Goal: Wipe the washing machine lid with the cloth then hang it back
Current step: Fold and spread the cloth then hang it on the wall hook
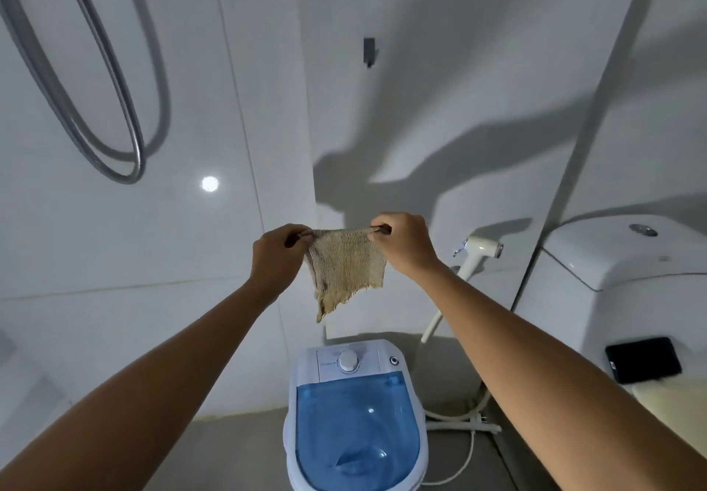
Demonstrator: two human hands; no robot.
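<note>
I held the cloth (346,267) up by its 2 top corners, my left hand (277,257) and right hand (403,242) each pinching 1 with curled fingers, so it hung open between them, below the hook (369,50), probably for hanging. The washer (354,418) stood under it; through the closed blue lid (355,429) I could not tell what was inside.

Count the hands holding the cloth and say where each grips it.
2. The left hand pinches the cloth's top left corner; the right hand pinches its top right corner.
</note>
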